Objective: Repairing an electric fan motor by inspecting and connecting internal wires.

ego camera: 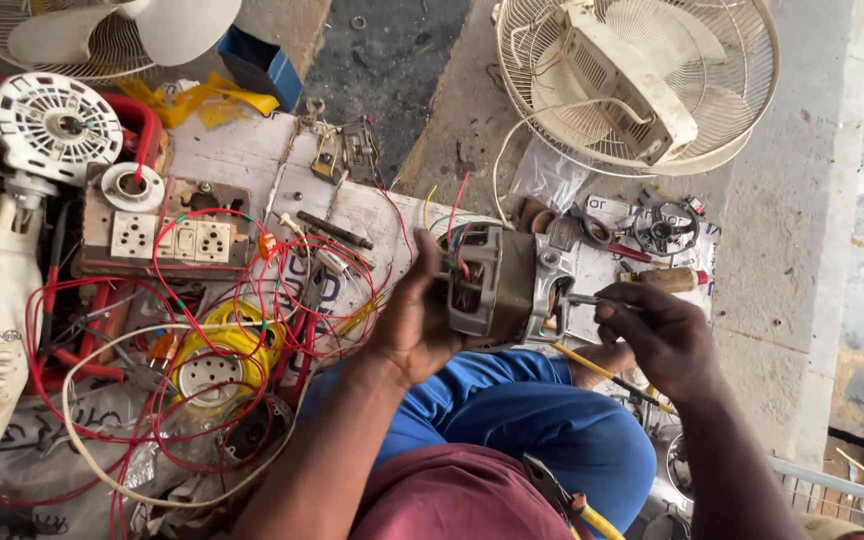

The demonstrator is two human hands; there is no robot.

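A cluttered concrete floor: above the blue-trousered lap, the left hand [414,325] grips the fan motor [497,283] (firmly, I'd advise), while the right hand [664,335] pinches its shaft [584,299]; red wires [282,285] lie left of the motor.

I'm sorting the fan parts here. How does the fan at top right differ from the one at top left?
The top-right fan lies complete in frame, its cream motor housing facing up over the wire guard; the top-left fan is cut off by the frame, showing broad blades over its guard. The top-right fan rests on bare concrete; the top-left fan sits beside yellow scraps. Both are pale with round wire guards, and neither hand touches them.
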